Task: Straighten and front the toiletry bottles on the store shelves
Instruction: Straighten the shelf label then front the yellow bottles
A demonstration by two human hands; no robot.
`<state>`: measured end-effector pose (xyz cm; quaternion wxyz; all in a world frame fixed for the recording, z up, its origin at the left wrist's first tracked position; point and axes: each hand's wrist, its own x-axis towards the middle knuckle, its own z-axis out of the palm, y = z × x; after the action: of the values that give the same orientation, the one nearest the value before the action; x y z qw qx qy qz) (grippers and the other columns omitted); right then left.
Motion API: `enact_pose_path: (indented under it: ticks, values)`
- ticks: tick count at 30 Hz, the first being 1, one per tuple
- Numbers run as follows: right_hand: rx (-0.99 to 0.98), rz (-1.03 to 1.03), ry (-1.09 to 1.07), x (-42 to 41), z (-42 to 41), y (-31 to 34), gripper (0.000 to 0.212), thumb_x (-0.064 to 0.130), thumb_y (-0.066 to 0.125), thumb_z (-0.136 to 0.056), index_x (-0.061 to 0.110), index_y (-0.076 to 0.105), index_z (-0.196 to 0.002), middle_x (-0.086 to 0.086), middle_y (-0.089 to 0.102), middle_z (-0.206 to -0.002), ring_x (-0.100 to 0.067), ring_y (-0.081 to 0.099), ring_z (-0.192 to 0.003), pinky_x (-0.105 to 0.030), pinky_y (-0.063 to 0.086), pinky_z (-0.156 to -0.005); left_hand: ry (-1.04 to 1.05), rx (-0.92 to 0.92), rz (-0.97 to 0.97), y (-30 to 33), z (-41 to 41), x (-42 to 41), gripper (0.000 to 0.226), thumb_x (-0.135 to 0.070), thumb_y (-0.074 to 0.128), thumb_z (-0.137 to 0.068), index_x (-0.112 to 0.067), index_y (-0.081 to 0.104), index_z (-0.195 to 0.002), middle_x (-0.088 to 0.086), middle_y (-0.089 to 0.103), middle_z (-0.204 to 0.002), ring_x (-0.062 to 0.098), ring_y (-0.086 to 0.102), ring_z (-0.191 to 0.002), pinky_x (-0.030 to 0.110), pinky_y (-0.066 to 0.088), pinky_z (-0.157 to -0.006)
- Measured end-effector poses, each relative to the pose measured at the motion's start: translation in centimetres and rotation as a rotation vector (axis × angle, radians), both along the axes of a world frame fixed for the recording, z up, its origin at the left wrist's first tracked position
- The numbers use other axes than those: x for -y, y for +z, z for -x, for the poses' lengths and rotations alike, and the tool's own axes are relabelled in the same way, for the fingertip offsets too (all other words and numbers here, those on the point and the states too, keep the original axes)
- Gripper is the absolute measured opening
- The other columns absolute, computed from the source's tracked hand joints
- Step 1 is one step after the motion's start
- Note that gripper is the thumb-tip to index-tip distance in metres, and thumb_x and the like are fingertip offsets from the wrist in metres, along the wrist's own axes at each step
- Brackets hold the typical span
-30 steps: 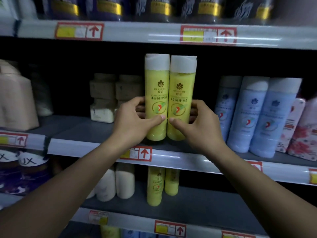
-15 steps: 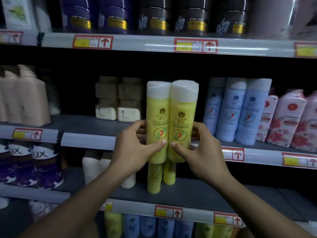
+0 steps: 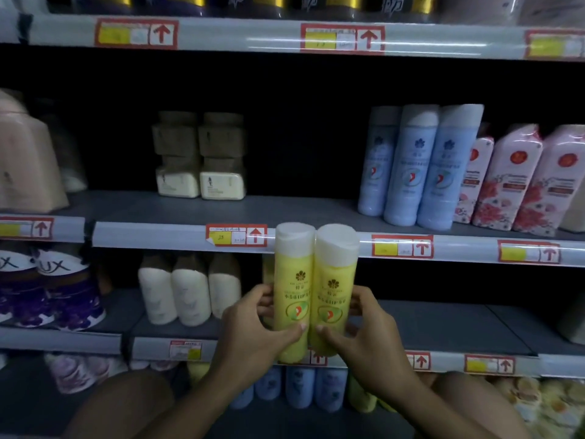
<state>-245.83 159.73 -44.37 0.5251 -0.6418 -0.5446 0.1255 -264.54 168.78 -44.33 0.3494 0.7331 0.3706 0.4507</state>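
Two yellow bottles with white caps stand upright side by side, touching, held in front of the lower shelf [image 3: 443,331]. My left hand [image 3: 253,331] grips the left yellow bottle [image 3: 292,280]; my right hand [image 3: 367,337] grips the right yellow bottle [image 3: 335,280]. Both labels face me. Their caps overlap the front rail of the middle shelf [image 3: 158,237]. The spot on the middle shelf between the cream jars and the blue bottles is bare.
On the middle shelf stand cream jars [image 3: 202,182], three blue bottles [image 3: 414,172] and pink floral packs [image 3: 512,185]. The lower shelf holds white bottles [image 3: 190,296] and purple tubs [image 3: 63,299]. Blue bottles [image 3: 297,391] sit on the shelf below that.
Both hands have carried the two yellow bottles off the middle shelf and down, level with the lower shelf. The view has tilted and shifted with them.
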Motion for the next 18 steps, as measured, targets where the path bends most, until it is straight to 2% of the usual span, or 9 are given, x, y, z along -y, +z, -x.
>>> enact_pose_path:
  ticks: [3, 5, 9, 12, 16, 18]
  values:
    - [0.007, 0.047, -0.021, 0.1, -0.6, -2.6, 0.052, 0.021, 0.091, -0.076, 0.036, 0.057, -0.113, 0.033, 0.068, -0.106, 0.008, 0.067, -0.1, -0.021, 0.06, -0.081, -0.008, -0.035, 0.082, -2.2, -0.6, -0.1, 0.049, -0.028, 0.095, -0.068, -0.032, 0.07, -0.109, -0.022, 0.077, -0.096, -0.002, 0.073, -0.088, 0.03, 0.063, -0.075]
    - [-0.01, 0.091, -0.039, -0.1, -1.1, -4.3, 0.051, 0.023, 0.091, -0.076, 0.036, 0.056, -0.111, 0.028, 0.071, -0.103, 0.008, 0.067, -0.099, -0.025, 0.06, -0.081, 0.003, -0.049, 0.115, -3.7, -1.2, -0.2, 0.047, -0.026, 0.095, -0.065, -0.031, 0.069, -0.105, -0.021, 0.077, -0.092, -0.002, 0.073, -0.085, 0.035, 0.064, -0.077]
    - [0.007, 0.186, -0.038, -0.6, -2.2, -6.6, 0.049, 0.025, 0.088, -0.079, 0.036, 0.052, -0.11, 0.015, 0.07, -0.102, 0.01, 0.063, -0.099, -0.023, 0.058, -0.079, 0.026, -0.064, 0.157, -6.1, -2.6, -0.3, 0.048, -0.03, 0.095, -0.062, -0.035, 0.067, -0.102, -0.028, 0.075, -0.09, -0.008, 0.071, -0.083, 0.033, 0.064, -0.079]
    - [0.022, 0.2, -0.052, -1.4, -3.1, -7.4, 0.048, 0.027, 0.088, -0.078, 0.036, 0.053, -0.11, 0.016, 0.07, -0.101, 0.009, 0.064, -0.097, -0.025, 0.059, -0.079, 0.05, -0.072, 0.156, -7.2, -3.4, -1.0, 0.05, -0.044, 0.091, -0.059, -0.038, 0.067, -0.102, -0.028, 0.075, -0.091, -0.008, 0.071, -0.084, 0.035, 0.064, -0.078]
    - [0.033, 0.182, -0.069, -3.2, -4.4, -7.7, 0.049, 0.026, 0.09, -0.078, 0.029, 0.054, -0.112, 0.021, 0.069, -0.1, 0.017, 0.062, -0.096, -0.013, 0.055, -0.073, 0.102, -0.08, 0.113, -7.5, -4.9, -2.5, 0.052, -0.056, 0.086, -0.058, -0.039, 0.066, -0.102, -0.026, 0.075, -0.091, -0.008, 0.071, -0.083, 0.037, 0.063, -0.074]
    - [0.015, 0.169, -0.067, -4.3, -4.9, -7.5, 0.049, 0.023, 0.09, -0.079, 0.026, 0.055, -0.113, 0.02, 0.069, -0.101, 0.017, 0.062, -0.095, -0.012, 0.054, -0.073, 0.118, -0.07, 0.106, -7.4, -5.7, -3.4, 0.052, -0.058, 0.085, -0.059, -0.04, 0.065, -0.105, -0.024, 0.075, -0.093, -0.007, 0.071, -0.084, 0.037, 0.064, -0.073]
